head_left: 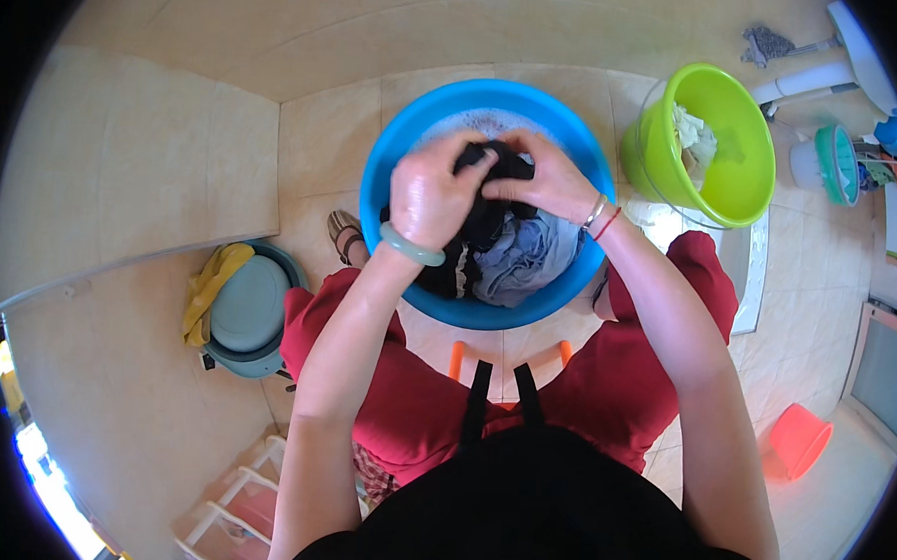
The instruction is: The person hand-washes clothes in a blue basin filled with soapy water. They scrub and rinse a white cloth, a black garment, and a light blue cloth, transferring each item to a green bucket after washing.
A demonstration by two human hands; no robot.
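Observation:
A round blue basin (594,156) stands on the floor in front of me, with soapy foam (465,124) along its far side. Over it, my left hand (433,187) and my right hand (551,179) both grip a wet black cloth garment (496,162), the fingers closed on it from either side. The kind of garment cannot be made out. Beneath lie more dark clothes and a crumpled blue-grey garment (529,262). A pale green bangle is on my left wrist; a silver bracelet and a red string circle the right.
At the far right stands a lime-green bucket (750,143) with light cloth inside. A grey-green basin stack (252,301) with a yellow cloth (213,285) sits left. An orange-red tub (800,442) is at lower right, a white rack (233,521) at lower left. Tiled walls rise left and behind the basin.

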